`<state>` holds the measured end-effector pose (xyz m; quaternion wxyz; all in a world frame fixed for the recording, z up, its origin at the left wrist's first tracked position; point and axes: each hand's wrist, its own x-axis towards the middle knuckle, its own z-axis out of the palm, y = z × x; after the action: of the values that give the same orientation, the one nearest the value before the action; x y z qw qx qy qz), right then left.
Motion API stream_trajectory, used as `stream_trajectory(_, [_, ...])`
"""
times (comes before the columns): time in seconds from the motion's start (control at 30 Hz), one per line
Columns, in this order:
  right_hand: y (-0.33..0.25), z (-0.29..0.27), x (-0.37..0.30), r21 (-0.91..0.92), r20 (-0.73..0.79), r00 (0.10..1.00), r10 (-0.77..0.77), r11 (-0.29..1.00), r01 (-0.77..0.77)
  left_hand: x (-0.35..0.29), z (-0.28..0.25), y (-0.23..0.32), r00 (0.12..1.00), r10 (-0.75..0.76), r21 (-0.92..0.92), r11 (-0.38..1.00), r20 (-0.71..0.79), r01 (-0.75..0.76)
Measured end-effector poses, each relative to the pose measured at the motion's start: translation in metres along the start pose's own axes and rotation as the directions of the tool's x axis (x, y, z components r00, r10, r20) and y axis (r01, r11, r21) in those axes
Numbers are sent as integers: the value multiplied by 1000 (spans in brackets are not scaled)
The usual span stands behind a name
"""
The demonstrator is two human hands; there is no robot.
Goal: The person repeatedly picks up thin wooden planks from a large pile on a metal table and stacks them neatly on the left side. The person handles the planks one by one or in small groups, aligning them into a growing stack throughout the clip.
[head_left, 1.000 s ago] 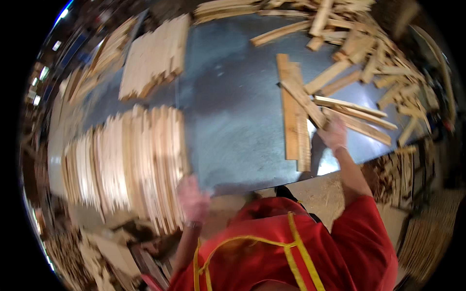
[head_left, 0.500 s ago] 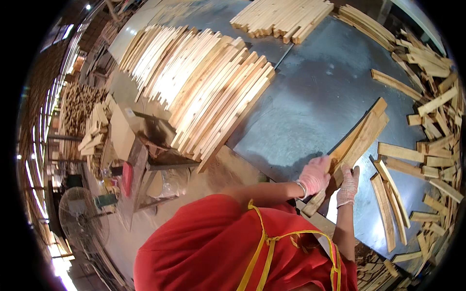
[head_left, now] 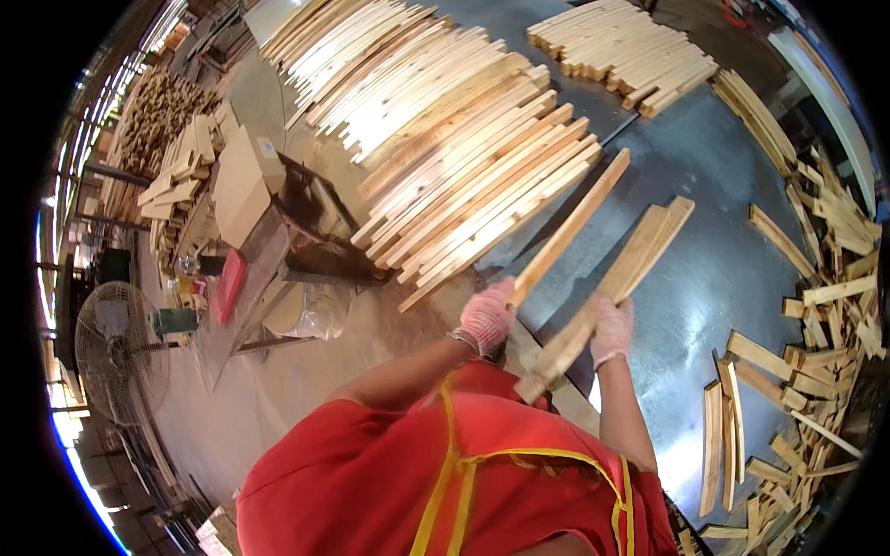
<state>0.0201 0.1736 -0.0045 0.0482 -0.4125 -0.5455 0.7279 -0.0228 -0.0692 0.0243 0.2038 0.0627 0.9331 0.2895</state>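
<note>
Both my hands wear pale knit work gloves. My left hand (head_left: 489, 317) is closed around the near end of a narrow wood strip (head_left: 573, 228), which points away toward the long row of strips. In my right hand (head_left: 612, 331) are wider wooden boards (head_left: 619, 276), apparently two lying together, slanting from near my apron to the far right; the fingers wrap their right edge. The held strip and boards are apart from each other, over the near edge of the dark metal table (head_left: 691, 269). The long row of wood strips (head_left: 464, 157) lies just left of the held strip.
A second stack of strips (head_left: 621, 46) sits at the table's far side. Loose offcuts (head_left: 834, 306) heap along the right edge, with several curved pieces (head_left: 723, 435) nearer me. At left stand a fan (head_left: 120, 343) and a cardboard box (head_left: 246, 185).
My hands have moved apart. The left one has drawn a narrow strip away leftward toward the row, while the right keeps the wider boards. The view has shifted too.
</note>
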Motion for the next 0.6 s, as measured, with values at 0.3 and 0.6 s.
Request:
stream_trajectory(0.3, [-15, 152, -12, -160, 462, 884, 68, 987, 7, -36, -99, -98, 897, 156, 130, 985, -414, -112])
stream_trajectory(0.6, [10, 123, -12, -273, 351, 923, 155, 960, -57, -14, -109, -178, 871, -389, -924, 109, 300, 367])
